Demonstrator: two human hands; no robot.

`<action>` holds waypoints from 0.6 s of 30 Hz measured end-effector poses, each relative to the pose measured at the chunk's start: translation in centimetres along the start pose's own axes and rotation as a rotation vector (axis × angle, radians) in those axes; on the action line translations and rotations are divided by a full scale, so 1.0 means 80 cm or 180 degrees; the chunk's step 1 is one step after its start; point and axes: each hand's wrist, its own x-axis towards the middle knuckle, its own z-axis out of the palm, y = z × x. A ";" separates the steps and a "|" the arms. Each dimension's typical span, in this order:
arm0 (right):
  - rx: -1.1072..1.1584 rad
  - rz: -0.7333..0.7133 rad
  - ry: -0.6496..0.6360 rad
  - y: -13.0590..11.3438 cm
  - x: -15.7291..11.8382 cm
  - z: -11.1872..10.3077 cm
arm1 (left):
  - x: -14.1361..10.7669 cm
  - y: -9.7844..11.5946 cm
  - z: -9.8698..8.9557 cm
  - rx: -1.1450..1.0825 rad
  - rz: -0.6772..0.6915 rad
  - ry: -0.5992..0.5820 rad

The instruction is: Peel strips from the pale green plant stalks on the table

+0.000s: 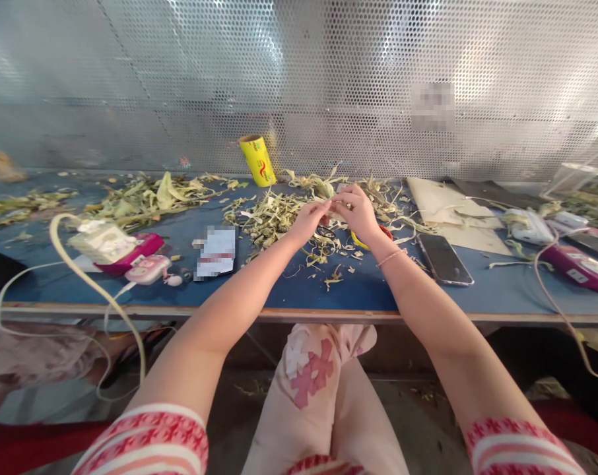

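Note:
My left hand (309,221) and my right hand (356,208) meet over the table, fingertips pressed together in a pinch. Whatever lies between them is too small and covered to make out. Just beyond the fingers is a pale green leafy piece (323,189); I cannot tell whether it is touched. A heap of dried, pale green plant pieces (269,218) lies to the left of my hands, with more loose curled scraps (391,198) to the right. Close under my right hand, yellow and red bands (359,240) show in part. Small shreds (334,277) are scattered nearer me.
A yellow roll (259,161) stands tilted by the perforated metal panel (299,86). Left are a leaf pile (165,194), a pink-cased device (131,254) with cables and a blurred card (217,253). Right lie a phone (445,259), cardboard (432,204) and another magenta device (581,267).

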 end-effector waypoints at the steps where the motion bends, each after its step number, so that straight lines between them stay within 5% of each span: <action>1: 0.0051 0.0044 0.0014 -0.001 0.000 0.000 | 0.001 -0.001 0.002 -0.0224 -0.0089 0.0095; 10: 0.0610 0.0470 0.0275 -0.008 0.002 0.000 | 0.008 -0.002 -0.001 0.0065 -0.0057 0.0446; 18: 0.1018 0.1424 0.0216 0.008 0.007 0.003 | -0.007 0.017 0.000 0.1414 0.0662 0.0041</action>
